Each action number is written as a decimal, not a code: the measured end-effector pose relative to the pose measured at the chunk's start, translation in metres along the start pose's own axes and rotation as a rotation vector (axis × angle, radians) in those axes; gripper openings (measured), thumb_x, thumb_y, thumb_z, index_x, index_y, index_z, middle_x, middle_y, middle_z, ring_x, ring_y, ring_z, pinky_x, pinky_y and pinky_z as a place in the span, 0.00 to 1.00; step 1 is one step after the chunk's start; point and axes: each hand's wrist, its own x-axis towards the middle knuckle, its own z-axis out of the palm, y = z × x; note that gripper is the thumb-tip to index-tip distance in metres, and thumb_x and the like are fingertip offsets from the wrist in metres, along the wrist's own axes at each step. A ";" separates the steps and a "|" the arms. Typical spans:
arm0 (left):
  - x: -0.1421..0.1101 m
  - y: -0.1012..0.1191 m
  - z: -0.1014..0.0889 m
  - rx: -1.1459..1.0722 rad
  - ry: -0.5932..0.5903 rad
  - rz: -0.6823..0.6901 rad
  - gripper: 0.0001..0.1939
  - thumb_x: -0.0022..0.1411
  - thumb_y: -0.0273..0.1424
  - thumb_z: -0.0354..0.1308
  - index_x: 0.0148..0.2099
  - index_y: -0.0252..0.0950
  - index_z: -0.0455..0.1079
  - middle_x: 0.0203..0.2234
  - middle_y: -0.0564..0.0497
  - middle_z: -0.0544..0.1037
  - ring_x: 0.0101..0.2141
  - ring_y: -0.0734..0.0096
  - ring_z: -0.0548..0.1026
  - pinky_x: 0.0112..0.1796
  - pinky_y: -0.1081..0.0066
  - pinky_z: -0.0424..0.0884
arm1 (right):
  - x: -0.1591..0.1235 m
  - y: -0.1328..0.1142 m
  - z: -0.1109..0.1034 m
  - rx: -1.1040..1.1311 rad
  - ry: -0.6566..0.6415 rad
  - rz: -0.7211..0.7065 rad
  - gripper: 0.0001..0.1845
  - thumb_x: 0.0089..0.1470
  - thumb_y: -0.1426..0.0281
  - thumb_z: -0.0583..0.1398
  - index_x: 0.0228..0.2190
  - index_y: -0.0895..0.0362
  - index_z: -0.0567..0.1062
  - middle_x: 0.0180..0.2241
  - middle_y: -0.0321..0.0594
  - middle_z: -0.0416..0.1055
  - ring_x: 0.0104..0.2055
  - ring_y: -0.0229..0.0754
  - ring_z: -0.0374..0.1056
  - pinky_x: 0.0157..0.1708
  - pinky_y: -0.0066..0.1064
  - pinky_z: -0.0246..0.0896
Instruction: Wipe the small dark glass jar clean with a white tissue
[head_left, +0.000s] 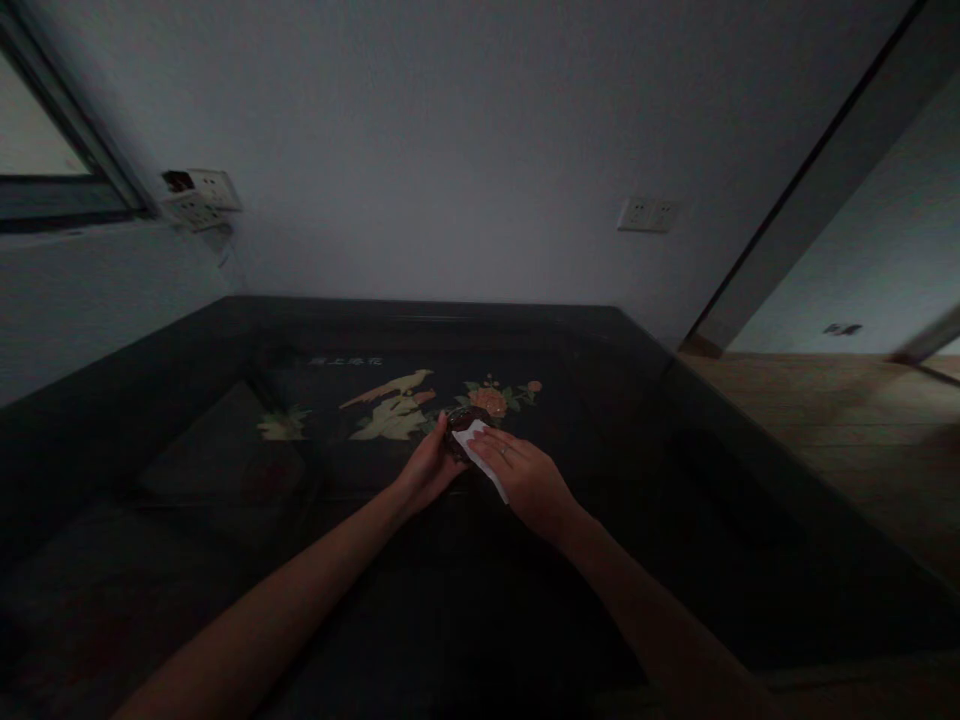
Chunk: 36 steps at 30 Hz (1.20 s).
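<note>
In the head view, grasping a small dark object (466, 418) in the left hand (433, 470), near the middle of the counter (600, 400), well in from the left and right edges; too dark to identify, and impossible to tell whether resting on the top or lifted. Holding a white sheet (480, 455) under the fingers of the right hand (529, 480), laid against the object. Just beyond, toward the far edge, showing a bird-and-flower picture (394, 405).
</note>
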 end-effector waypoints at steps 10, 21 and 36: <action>-0.002 0.000 0.001 -0.034 -0.089 -0.094 0.14 0.63 0.34 0.51 0.45 0.33 0.73 0.38 0.45 0.77 0.36 0.69 0.73 0.42 0.68 0.69 | -0.002 0.005 0.011 -0.043 -0.046 0.110 0.21 0.57 0.78 0.52 0.52 0.60 0.69 0.54 0.50 0.67 0.57 0.49 0.62 0.53 0.43 0.62; -0.002 -0.007 -0.001 0.201 -0.058 0.093 0.16 0.53 0.37 0.64 0.42 0.33 0.74 0.36 0.45 0.77 0.38 0.66 0.73 0.41 0.69 0.68 | 0.000 -0.019 0.021 0.909 0.090 0.526 0.27 0.55 0.76 0.50 0.57 0.57 0.63 0.57 0.44 0.65 0.59 0.43 0.61 0.58 0.41 0.55; -0.001 -0.006 0.000 0.181 -0.054 0.054 0.22 0.55 0.45 0.61 0.46 0.35 0.73 0.45 0.43 0.75 0.47 0.60 0.70 0.43 0.67 0.68 | -0.001 -0.001 0.011 0.124 -0.154 0.127 0.24 0.58 0.79 0.49 0.55 0.57 0.66 0.58 0.47 0.63 0.63 0.47 0.54 0.61 0.52 0.45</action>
